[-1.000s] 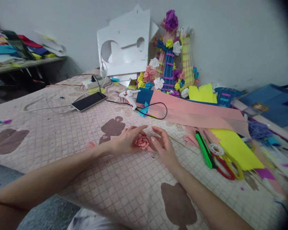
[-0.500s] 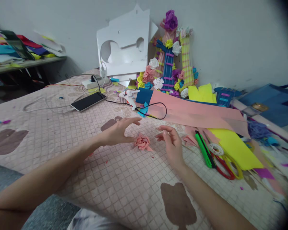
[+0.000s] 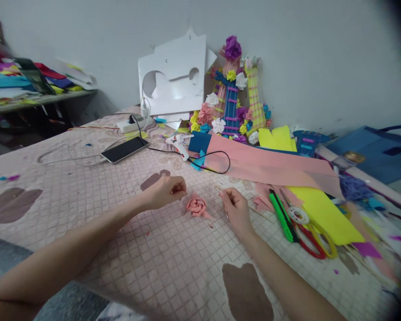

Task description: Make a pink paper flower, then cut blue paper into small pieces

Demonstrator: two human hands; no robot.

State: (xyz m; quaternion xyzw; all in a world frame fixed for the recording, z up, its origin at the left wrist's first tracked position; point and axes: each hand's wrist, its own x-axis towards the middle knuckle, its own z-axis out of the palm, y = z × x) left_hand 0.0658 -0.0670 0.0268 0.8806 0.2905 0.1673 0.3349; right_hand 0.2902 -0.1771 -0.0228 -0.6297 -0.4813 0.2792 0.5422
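Observation:
A pink crepe-paper flower [image 3: 197, 206] lies on the quilted tablecloth, untouched, between my two hands. Just left of it, my left hand [image 3: 165, 192] is closed, thumb and fingertips brought together. On the flower's other side my right hand [image 3: 236, 209] holds its thumb and index finger in a pinch. Whatever either hand might hold is too small or hidden to make out. Beyond the hands rests a white glue gun [image 3: 179, 146] with a looped black cord. A small pink scrap sits just below the flower.
Right of my right hand lie a green utility knife [image 3: 283, 216], scissors [image 3: 316, 240] with red and yellow handles, a white tape roll [image 3: 298, 215] and yellow paper [image 3: 334, 218]. Farther back are pink paper [image 3: 270, 160], a phone [image 3: 124, 150], a power strip [image 3: 134, 123] and flower-decorated paper guitars [image 3: 232, 104].
Both hands have gone from spread fingers to closed ones, and the left has drawn back slightly from the flower. The flower stays in place. The camera view has tipped up a little.

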